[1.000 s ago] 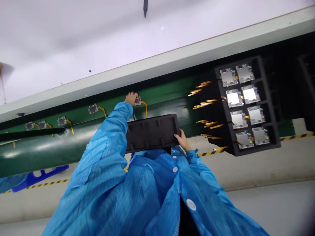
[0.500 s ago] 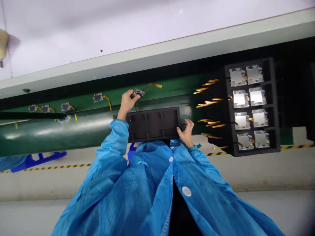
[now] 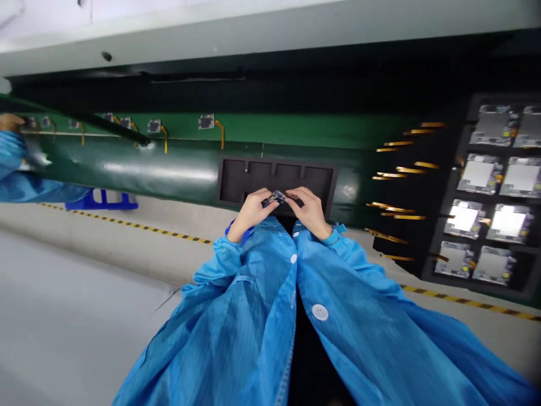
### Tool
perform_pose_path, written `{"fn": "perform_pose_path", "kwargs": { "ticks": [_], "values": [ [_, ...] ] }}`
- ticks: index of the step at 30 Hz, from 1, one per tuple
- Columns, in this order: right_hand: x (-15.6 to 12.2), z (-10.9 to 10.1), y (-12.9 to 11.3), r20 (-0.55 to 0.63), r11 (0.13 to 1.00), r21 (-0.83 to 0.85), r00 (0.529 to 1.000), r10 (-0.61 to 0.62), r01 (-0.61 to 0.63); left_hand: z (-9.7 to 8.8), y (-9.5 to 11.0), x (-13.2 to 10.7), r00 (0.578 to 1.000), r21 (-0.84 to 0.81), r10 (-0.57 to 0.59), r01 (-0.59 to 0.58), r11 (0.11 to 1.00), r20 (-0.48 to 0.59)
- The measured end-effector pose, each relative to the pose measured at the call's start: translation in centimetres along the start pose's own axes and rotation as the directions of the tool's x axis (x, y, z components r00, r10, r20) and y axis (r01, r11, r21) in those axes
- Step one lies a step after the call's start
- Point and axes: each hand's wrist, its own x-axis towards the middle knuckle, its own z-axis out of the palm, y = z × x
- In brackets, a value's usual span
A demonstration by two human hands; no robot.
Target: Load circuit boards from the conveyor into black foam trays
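A small circuit board (image 3: 276, 197) is held between my two hands, low over the near side of a black compartment tray (image 3: 220, 180). My left hand (image 3: 256, 208) pinches the board's left edge between thumb and fingers. On the other side, the fingers of my right hand (image 3: 309, 208) are closed at the board's right end, where its orange ribbon cable was; the cable itself is hidden by the fingers. No boards show in the visible compartments of this tray.
Several boards with orange ribbon cables, one of them a circuit board (image 3: 206, 121), lie along the green conveyor belt (image 3: 296, 128). At right, a black tray stack (image 3: 443, 186) holds silver-faced boards, cables sticking out left. A co-worker's hand (image 3: 11, 122) is at far left.
My left hand has brought the board from above the belt down toward my body. My right hand has left the tray's right end and closed on the board. The view has shifted.
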Motion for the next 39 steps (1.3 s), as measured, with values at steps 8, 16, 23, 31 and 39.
{"fn": "perform_pose_path", "kwargs": {
  "ticks": [8, 16, 23, 31, 39],
  "values": [
    [-1.8, 1.1, -0.6, 0.172, 0.949, 0.237, 0.97, 0.17, -0.208, 0.8, -0.3, -3.2, 0.997, -0.142, -0.052, 0.044, 0.989, -0.05],
    [-2.0, 1.5, 0.8, 0.18, 0.669, 0.475, 0.807, 0.563, -0.572, 2.2, -3.3, -0.3, 0.953, -0.592, -0.297, 0.27, 0.759, 0.054],
    [-1.6, -1.7, 3.5, -0.027, 0.611, 0.442, 0.671, 0.741, -0.657, 7.3, -3.9, 5.5, 0.802, -0.655, -0.309, 0.597, 0.464, 0.512],
    [1.3, -5.5, 5.1, -0.318, 0.532, 0.292, 0.444, 0.838, -0.795, 7.5, -5.1, 7.9, 0.707, -0.571, -0.281, 0.697, 0.434, 0.649],
    [3.1, -3.2, 5.1, -0.499, 0.483, 0.227, 0.325, 0.803, -0.846, -15.4, -22.2, 15.7, 0.846, -0.506, -0.528, 0.425, 0.751, -0.074]
  ]
}}
